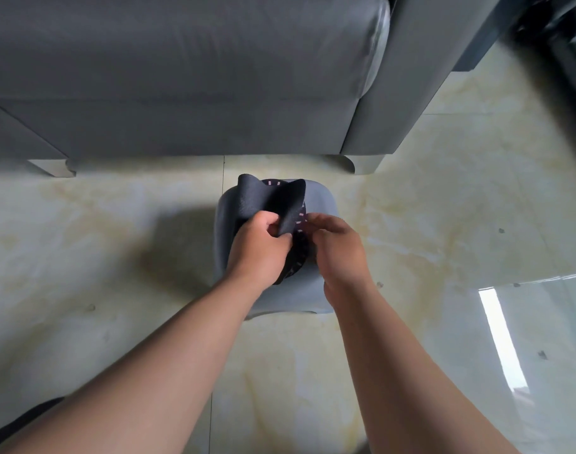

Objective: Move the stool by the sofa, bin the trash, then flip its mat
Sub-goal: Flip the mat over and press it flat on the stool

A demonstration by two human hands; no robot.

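Observation:
A small grey plastic stool (316, 204) stands on the tiled floor just in front of the grey sofa (188, 77). On its seat lies a round dark mat (267, 198) with pale dashes along its rim, curled and folded upward so its plain underside faces me. My left hand (257, 250) pinches the lifted near edge of the mat. My right hand (336, 247) hovers over the stool's right side, fingertips touching the mat's dashed rim. The hands hide much of the seat.
The sofa's short legs (345, 163) stand just beyond the stool. Glossy beige floor tiles (444, 208) spread around. A dark piece of furniture (562, 44) sits at the top right. A dark shape (21, 421) shows at the bottom left corner.

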